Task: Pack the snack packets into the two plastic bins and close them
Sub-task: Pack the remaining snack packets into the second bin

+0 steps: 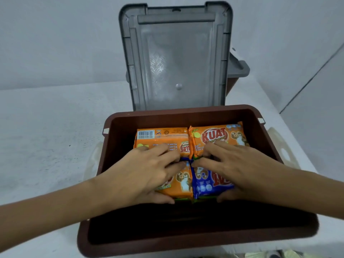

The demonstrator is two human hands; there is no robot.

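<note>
A brown plastic bin point(186, 113) stands open in front of me, its grey lid point(176, 58) upright behind it. Inside lie several snack packets side by side: two orange ones at the back point(162, 137) point(217, 135), an orange one at the front left point(181, 185) and a blue one at the front right point(206, 183). My left hand point(141, 174) grips the front orange packet, fingers on top and thumb at its near edge. My right hand point(240, 164) grips the blue packet the same way. A second brown bin with a grey lid point(236, 71) shows partly behind the open lid.
The bins stand on a white table point(46, 136) against a pale wall. Cream handles point(284, 149) stick out at both sides of the front bin. The near part of the bin's inside is dark and holds no packets.
</note>
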